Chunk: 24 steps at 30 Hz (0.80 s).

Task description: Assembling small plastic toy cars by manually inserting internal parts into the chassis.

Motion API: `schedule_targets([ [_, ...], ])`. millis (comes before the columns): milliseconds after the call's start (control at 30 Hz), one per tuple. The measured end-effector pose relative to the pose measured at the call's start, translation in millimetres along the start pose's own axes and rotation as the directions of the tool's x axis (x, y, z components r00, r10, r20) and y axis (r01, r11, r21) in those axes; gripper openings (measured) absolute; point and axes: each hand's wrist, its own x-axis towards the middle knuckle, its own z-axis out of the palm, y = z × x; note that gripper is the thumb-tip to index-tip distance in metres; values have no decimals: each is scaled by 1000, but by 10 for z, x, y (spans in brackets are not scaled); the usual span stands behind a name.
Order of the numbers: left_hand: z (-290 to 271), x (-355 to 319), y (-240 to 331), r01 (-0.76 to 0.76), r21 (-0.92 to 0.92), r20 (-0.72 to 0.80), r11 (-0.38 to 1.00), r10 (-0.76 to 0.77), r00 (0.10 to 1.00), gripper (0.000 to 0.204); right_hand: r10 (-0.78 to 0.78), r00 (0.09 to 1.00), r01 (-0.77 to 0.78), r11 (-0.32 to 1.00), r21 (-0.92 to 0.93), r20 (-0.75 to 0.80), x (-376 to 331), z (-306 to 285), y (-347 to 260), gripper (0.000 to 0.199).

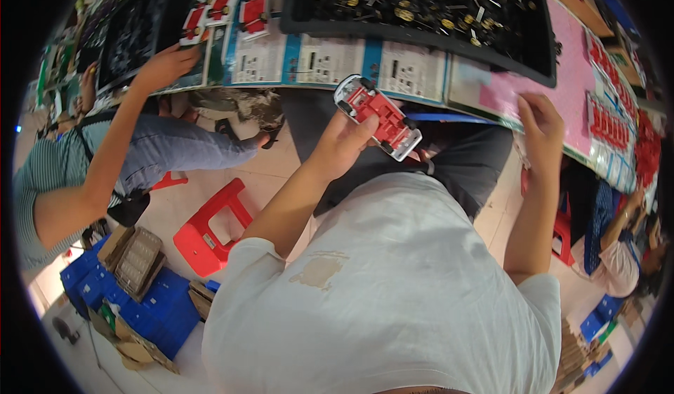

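My left hand (344, 141) grips a toy car (379, 115) above my lap, just off the table's front edge. Its red underside faces up, rimmed by a white and silver body, and black wheels show at its sides. The thumb lies across the red base; the other fingers are hidden beneath the car. Apart from it, my right hand (542, 124) hovers at the edge of the pink mat (502, 92), fingers curled in. Whatever the right fingertips may hold is too small or hidden to make out.
A black tray (421, 37) full of black wheels and gold-coloured parts spans the table ahead. Several red-based toy cars (254, 11) lie at the far left, near a co-worker's hand (168, 68). Racks of red parts (609, 124) stand at right. A red stool (214, 229) is on the floor.
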Motion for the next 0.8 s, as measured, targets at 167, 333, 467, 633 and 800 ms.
schedule_targets([
  [167, -672, -157, 389, -109, 304, -318, 946, 209, 925, 36, -35, 951, -138, 840, -525, -307, -51, -979, 611, 24],
  [333, -1317, -165, 944, -1, 533, -548, 846, 346, 761, 30, -213, 891, -285, 427, -858, -401, -47, -1806, 1419, 44],
  [467, -1875, -34, 1334, 179, 720, -583, 671, 445, 679, 33, -152, 910, -303, 389, -870, -385, -94, -1968, 1780, 49],
  [633, -2476, 238, 1939, 301, 675, -677, 674, 402, 617, 32, -62, 912, -330, 479, -813, -406, -99, -2007, 1920, 45],
  [800, -3428, 573, 2218, 241, 786, -591, 570, 576, 564, 38, -48, 933, -293, 476, -829, -357, 100, -2000, 1950, 41],
])
